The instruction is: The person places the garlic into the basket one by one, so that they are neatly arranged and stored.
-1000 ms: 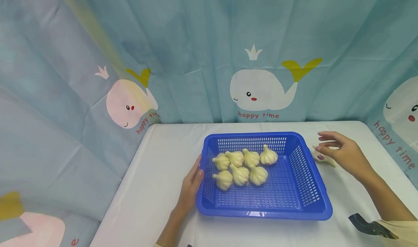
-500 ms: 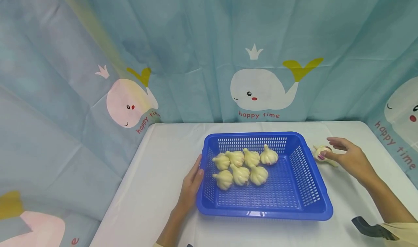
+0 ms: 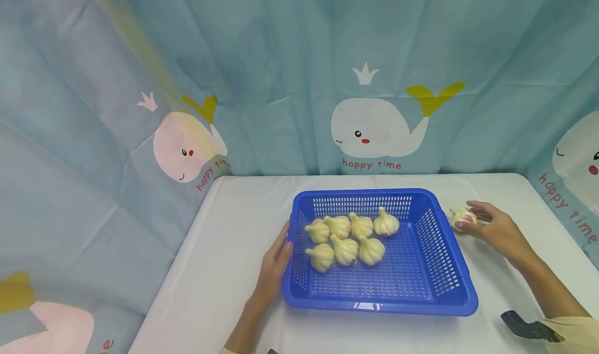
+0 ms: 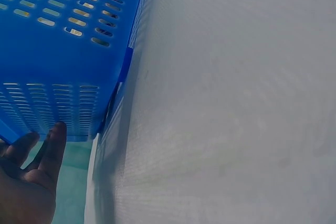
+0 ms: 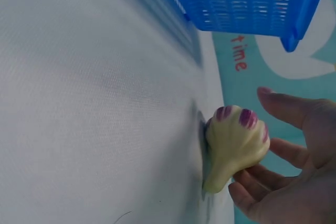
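A blue plastic basket (image 3: 379,306) with slotted walls stands on the white table, holding several pale garlic bulbs (image 3: 346,250) in its left and back part. My left hand (image 3: 273,265) holds the basket's left rim; in the left wrist view its fingers (image 4: 54,150) lie against the outer wall. To the right of the basket, another garlic bulb (image 5: 239,142) with purple marks lies on the table. My right hand (image 3: 500,232) is round this bulb, thumb and fingers spread. The right wrist view shows the thumb (image 5: 286,108) apart from the bulb and the other fingers close behind it.
The white table cover (image 3: 234,229) reaches back to a blue-green curtain (image 3: 281,83) printed with whales. A dark strap (image 3: 529,328) sticks out by the right sleeve (image 3: 573,336). The basket's right wall stands just left of the loose bulb.
My right hand first drew back to the right, uncovering more of the loose bulb, then came in round it again. The left hand and the basket stay where they were.
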`<state>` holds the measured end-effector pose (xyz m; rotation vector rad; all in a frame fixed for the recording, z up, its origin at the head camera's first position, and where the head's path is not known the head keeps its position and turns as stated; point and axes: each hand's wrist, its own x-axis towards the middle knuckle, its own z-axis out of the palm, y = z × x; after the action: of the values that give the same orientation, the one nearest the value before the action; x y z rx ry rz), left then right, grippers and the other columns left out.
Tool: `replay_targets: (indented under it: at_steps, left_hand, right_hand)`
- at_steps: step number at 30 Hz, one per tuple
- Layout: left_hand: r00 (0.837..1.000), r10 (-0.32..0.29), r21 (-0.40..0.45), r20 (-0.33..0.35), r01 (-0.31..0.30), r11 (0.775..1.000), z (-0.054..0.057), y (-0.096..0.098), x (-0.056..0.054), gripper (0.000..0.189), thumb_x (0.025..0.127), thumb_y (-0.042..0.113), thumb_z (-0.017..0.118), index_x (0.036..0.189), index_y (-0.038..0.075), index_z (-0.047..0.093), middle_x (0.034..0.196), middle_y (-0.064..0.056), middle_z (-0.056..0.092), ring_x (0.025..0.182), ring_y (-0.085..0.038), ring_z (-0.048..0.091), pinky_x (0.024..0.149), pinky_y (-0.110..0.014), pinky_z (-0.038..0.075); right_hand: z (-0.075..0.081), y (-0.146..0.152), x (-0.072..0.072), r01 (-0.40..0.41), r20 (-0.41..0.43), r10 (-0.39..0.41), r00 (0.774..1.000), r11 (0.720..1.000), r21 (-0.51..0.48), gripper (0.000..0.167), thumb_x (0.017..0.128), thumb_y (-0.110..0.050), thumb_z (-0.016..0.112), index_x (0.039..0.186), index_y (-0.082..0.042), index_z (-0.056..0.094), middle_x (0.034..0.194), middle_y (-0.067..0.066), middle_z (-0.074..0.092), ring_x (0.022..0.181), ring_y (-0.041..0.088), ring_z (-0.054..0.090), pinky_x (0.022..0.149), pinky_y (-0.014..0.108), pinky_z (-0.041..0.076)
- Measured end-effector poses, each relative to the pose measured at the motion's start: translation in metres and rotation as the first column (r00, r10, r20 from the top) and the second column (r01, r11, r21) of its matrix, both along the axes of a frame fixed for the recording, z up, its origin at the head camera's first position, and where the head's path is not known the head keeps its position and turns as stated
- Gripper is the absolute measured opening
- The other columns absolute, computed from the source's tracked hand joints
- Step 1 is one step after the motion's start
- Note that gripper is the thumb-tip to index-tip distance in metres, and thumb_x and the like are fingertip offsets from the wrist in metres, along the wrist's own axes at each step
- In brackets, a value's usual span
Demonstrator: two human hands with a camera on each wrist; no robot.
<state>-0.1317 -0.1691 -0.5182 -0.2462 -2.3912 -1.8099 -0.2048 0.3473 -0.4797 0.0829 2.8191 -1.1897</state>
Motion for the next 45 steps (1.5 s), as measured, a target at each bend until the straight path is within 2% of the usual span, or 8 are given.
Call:
replay_targets:
  at_steps: [6,14,29,32,37,42,45]
  left_hand:
    - [1.000,0.004,-0.004,0.001,-0.004,1.000,0.001,0.000,0.000,0.053,0.115,0.033,0.044,0.167,0.028,0.035,0.170,0.009,0.036,0.159,-0.011,0.030,0.126,-0.018,0.024]
    - [1.000,0.003,-0.005,0.006,-0.003,1.000,0.001,0.000,0.001,0.053,0.115,0.033,0.044,0.167,0.028,0.035,0.170,0.009,0.036,0.159,-0.010,0.030,0.126,-0.017,0.024]
    - [1.000,0.008,0.007,0.007,-0.008,1.000,0.001,0.000,0.001,0.054,0.114,0.033,0.044,0.167,0.027,0.035,0.170,0.009,0.036,0.159,-0.010,0.030,0.126,-0.017,0.023]
    - [1.000,0.007,0.006,0.009,-0.007,1.000,0.001,0.000,0.001,0.054,0.114,0.034,0.044,0.167,0.027,0.035,0.170,0.009,0.036,0.159,-0.010,0.030,0.126,-0.017,0.023]
    - [1.000,0.008,-0.002,0.008,-0.008,1.000,0.001,0.000,0.001,0.054,0.115,0.034,0.044,0.167,0.028,0.035,0.170,0.010,0.036,0.159,-0.009,0.030,0.126,-0.017,0.023]
    - [1.000,0.012,-0.012,0.004,-0.012,1.000,0.001,0.000,0.000,0.054,0.115,0.034,0.044,0.167,0.027,0.035,0.170,0.010,0.036,0.159,-0.009,0.030,0.126,-0.017,0.023]
    - [1.000,0.012,-0.011,0.001,-0.012,1.000,0.001,0.000,0.000,0.054,0.115,0.034,0.044,0.167,0.027,0.035,0.170,0.010,0.036,0.159,-0.010,0.030,0.126,-0.017,0.023]
  right_hand:
    - [-0.005,0.002,-0.002,-0.002,0.005,0.002,1.000,1.000,0.003,0.094,0.099,-0.044,0.074,0.161,0.009,0.028,0.155,0.046,0.035,0.137,0.070,0.037,0.103,0.080,0.043]
    - [-0.013,0.003,-0.002,0.000,-0.017,0.000,1.000,1.000,-0.022,0.087,0.100,-0.041,0.075,0.158,0.010,0.036,0.152,0.046,0.039,0.133,0.067,0.042,0.102,0.077,0.048]
    - [-0.016,0.006,-0.003,0.043,0.036,-0.043,0.998,0.999,-0.012,0.103,0.098,-0.052,0.074,0.161,0.011,0.023,0.152,0.049,0.032,0.131,0.066,0.043,0.099,0.076,0.050]
    - [-0.016,0.008,-0.002,0.039,0.041,-0.039,0.998,0.999,-0.003,0.102,0.099,-0.054,0.072,0.161,0.011,0.024,0.151,0.048,0.035,0.129,0.065,0.044,0.095,0.075,0.050]
    - [-0.015,0.010,0.000,0.046,0.019,-0.046,0.999,0.999,0.009,0.096,0.099,-0.053,0.071,0.157,0.013,0.032,0.144,0.047,0.042,0.124,0.061,0.048,0.087,0.064,0.055]
    - [-0.015,0.011,0.002,0.070,0.015,-0.070,0.997,0.998,-0.008,0.098,0.099,-0.053,0.071,0.156,0.015,0.029,0.146,0.048,0.039,0.127,0.064,0.046,0.091,0.070,0.054]
    - [-0.015,0.011,0.003,0.076,0.006,-0.076,0.997,0.997,-0.018,0.098,0.099,-0.051,0.072,0.156,0.016,0.027,0.147,0.048,0.038,0.127,0.064,0.046,0.090,0.068,0.055]
